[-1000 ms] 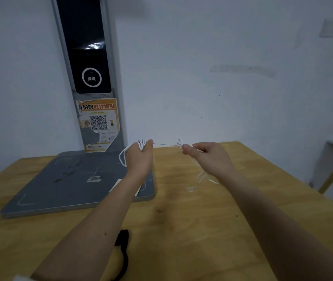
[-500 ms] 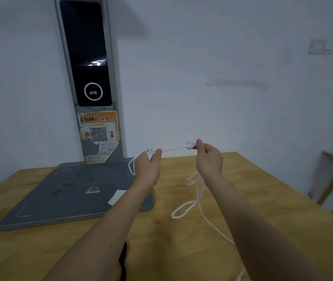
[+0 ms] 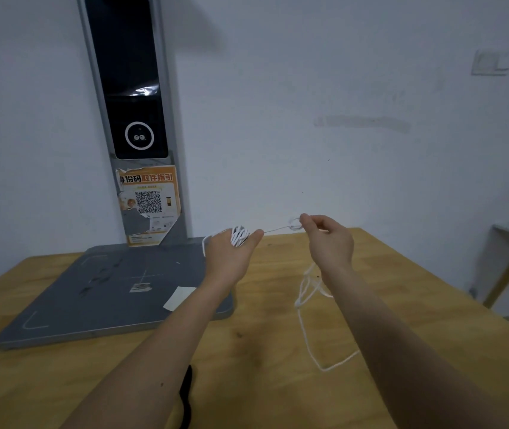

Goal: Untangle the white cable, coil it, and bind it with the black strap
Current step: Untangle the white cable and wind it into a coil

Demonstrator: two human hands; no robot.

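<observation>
The white cable is partly coiled: a bundle of turns sits around the left hand, a taut strand runs to the right hand, which pinches it, and loose loops trail over the table toward its right edge. The black strap lies unused near the front edge; binding remains.

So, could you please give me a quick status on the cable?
Left hand grips coiled white cable; right hand pinches taut strand. Slack trails on table. Black strap unused.
</observation>
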